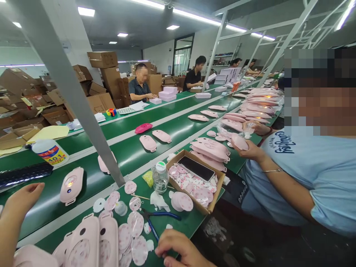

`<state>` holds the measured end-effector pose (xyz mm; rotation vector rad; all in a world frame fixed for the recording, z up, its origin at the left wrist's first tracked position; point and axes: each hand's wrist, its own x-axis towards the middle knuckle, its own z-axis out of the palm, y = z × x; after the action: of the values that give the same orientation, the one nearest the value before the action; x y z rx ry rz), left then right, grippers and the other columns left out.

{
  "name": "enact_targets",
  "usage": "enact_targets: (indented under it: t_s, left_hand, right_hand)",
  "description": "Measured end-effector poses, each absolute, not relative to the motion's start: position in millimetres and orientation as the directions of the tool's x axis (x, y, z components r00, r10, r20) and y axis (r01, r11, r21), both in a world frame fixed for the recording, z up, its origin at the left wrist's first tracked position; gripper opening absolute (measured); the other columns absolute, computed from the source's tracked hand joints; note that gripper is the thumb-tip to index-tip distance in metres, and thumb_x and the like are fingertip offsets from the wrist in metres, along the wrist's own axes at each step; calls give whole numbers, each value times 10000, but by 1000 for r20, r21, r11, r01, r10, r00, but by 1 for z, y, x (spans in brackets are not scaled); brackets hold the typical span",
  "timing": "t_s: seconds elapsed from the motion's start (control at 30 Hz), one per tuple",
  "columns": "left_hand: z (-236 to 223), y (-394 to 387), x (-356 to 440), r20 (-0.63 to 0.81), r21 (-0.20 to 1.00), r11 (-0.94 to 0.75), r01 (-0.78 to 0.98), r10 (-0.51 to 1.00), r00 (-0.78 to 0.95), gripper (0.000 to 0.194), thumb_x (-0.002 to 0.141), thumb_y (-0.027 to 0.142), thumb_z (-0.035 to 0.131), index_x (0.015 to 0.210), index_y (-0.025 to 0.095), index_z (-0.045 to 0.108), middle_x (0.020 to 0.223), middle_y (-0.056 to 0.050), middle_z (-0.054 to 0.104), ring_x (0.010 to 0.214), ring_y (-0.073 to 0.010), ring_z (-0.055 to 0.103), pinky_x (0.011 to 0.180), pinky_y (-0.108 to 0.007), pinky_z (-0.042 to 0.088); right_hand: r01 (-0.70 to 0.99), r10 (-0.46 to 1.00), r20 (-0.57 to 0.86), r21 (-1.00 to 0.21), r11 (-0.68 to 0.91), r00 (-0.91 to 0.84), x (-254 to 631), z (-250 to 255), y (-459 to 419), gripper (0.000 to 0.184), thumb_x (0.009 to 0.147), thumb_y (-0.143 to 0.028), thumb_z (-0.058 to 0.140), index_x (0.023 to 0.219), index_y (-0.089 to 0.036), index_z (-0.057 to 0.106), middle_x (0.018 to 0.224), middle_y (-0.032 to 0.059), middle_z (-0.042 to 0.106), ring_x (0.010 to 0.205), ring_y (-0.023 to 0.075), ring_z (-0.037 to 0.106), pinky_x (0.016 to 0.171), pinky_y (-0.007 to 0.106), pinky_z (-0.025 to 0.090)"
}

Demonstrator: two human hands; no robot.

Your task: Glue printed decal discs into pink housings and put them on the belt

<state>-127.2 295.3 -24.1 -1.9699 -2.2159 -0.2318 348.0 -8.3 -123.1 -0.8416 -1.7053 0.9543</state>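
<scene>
My left hand (23,202) is over the green conveyor belt at the left, fingers stretched out and holding nothing visible. Just right of it lies a pink oval device (71,185) with a small orange light. At the bottom, my right hand (180,247) has its fingers curled together at the bench edge; whatever is between them is hidden. Blue-handled pliers (164,214) lie open beyond that hand. To its left are round pink patterned discs (139,250) in loose piles. Several pink oval covers (82,243) lean together at the lower left.
A cardboard box (207,211) holds discs and a phone (196,167). Beside it stands a clear jar (160,180). A glue bottle (50,152) is beyond the belt. A slanted metal post (83,100) crosses the left side. A co-worker in blue (294,174) handles pink parts at right.
</scene>
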Motion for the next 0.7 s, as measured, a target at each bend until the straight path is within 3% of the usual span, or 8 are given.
enact_targets:
  t_s: [0.07,0.17,0.23,0.3,0.37,0.43,0.57,0.7]
  left_hand:
    - [-19,286,-116,164,81,220,972,959,-230,634,962,650,311,912,168,720,695,-45,725,710,-286,719,650,-383,589]
    - [-13,269,-104,117,152,290,945,944,-308,377,1019,483,549,1140,148,674,1054,-91,726,952,-229,714,854,-418,597]
    - [-14,263,-103,98,196,286,938,946,-308,354,993,422,633,1211,144,651,1197,-109,683,1057,-246,682,921,-464,586]
    - [-19,264,-107,99,240,265,934,950,-295,353,1016,388,601,1260,135,635,1271,-108,650,1117,-259,660,967,-472,563]
    - [-26,267,-114,111,277,284,918,940,-324,342,1020,385,592,1258,142,637,1270,-108,649,1134,-259,655,974,-473,562]
    - [-31,270,-120,127,316,302,899,926,-356,335,991,388,641,1237,161,646,1268,-114,655,1125,-260,657,968,-486,568]
    - [-37,270,-122,161,392,283,875,916,-368,313,994,398,634,1194,159,664,1239,-110,671,1124,-257,659,987,-493,555]
    - [-34,269,-120,184,446,237,863,919,-348,300,1001,410,620,1150,157,680,1205,-105,689,1119,-252,663,994,-490,547]
  right_hand:
    - [60,830,386,-894,445,-402,335,-108,0,447,980,-607,532,1099,-229,739,933,87,733,915,191,682,886,326,536]
    - [46,758,278,-925,376,-590,309,-83,11,430,955,-559,597,1187,-217,718,1112,109,702,1075,204,664,979,335,513]
    - [108,691,135,-949,297,-710,289,-69,19,428,941,-472,632,1288,-222,669,1290,127,636,1220,221,616,1078,363,472]
    - [223,633,-26,-946,234,-774,266,-62,28,500,925,-405,642,1392,-232,597,1449,136,544,1368,251,526,1176,419,401]
    - [338,598,-156,-918,205,-786,241,-60,35,623,899,-382,659,1482,-220,511,1578,145,432,1477,291,414,1242,484,319]
    - [405,597,-223,-895,188,-770,214,-60,42,715,878,-362,672,1534,-197,442,1626,159,370,1460,306,438,1236,504,339]
    - [505,692,-178,-808,302,-699,161,-53,67,669,921,-298,609,1551,-186,415,1573,152,463,1312,258,571,1153,449,444]
    - [651,746,-163,-628,426,-645,119,-43,88,620,977,-341,561,1555,-158,431,1545,174,518,1465,354,402,1213,581,279]
